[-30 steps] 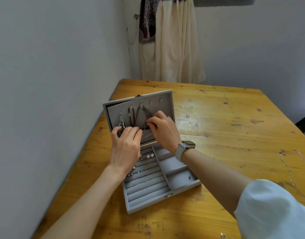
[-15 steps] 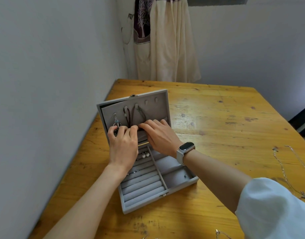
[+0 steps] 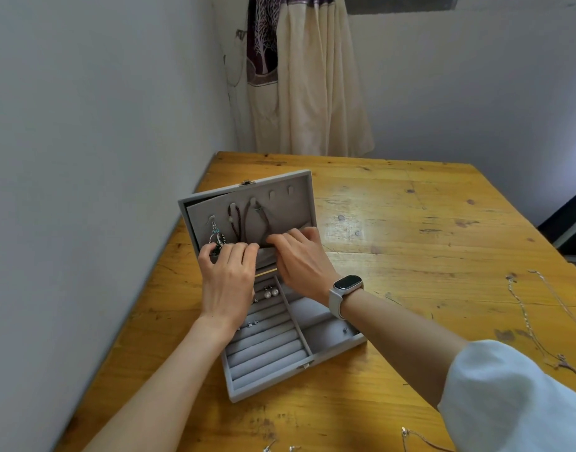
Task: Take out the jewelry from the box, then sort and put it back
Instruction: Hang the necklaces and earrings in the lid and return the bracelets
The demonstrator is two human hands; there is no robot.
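A grey jewelry box [image 3: 267,391] stands open on the wooden table [image 3: 410,223], its lid [image 3: 289,210] upright. Two dark braided cords [image 3: 236,220] hang from hooks inside the lid, and a beaded pendant [image 3: 216,234] hangs at the far left. My left hand [image 3: 227,282] is at the lid's lower left, its thumb and curled fingers pinching the pendant's lower end. My right hand [image 3: 301,259] lies beside it with its fingertips pressing on the lid's pocket edge. Pearl earrings [image 3: 271,292] and small studs [image 3: 252,323] sit in the ring rolls.
Thin silver chains [image 3: 528,324] lie on the table at the right, and more jewelry [image 3: 417,440] lies at the near edge. A white wall runs along the table's left side. A curtain [image 3: 312,93] hangs behind the table's far end.
My right hand has let go of the cord it pinched and moved down to the lid's pocket edge. My left hand has stayed at the pendant. The camera has shifted slightly.
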